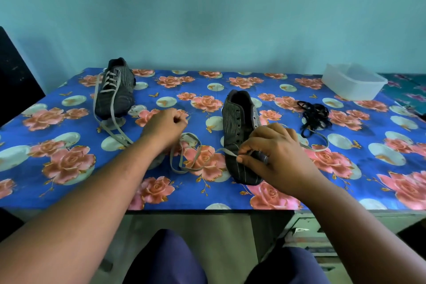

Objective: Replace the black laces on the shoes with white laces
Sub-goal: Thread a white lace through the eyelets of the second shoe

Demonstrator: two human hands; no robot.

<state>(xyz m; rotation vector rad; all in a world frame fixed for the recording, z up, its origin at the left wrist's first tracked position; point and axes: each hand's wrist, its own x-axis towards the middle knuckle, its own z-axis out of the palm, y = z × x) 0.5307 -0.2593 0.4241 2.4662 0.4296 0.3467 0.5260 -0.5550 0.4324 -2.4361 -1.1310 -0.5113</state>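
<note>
**White lace pinched at both ends over the unlaced shoe**

The right hand (274,154) pinches a stretch of the white lace (189,157) between thumb and fingertips, right over the toe end of the near shoe (239,136), whose eyelets stand bare. The left hand (164,128), fingers curled, pinches the lace's other end, the tip poking out just past its knuckles. Between the two hands the lace sags in loose loops on the worktop (230,196); another bit of it trails out past the right hand's far side.

Beyond the right hand, a tangle of black laces (314,116) lies near the shoe's heel side, and further out a clear plastic box (353,82) sits at the worktop's far corner. Beyond the left hand stands the second shoe (116,90), laced in white, its long ends hanging down toward the left forearm.
</note>
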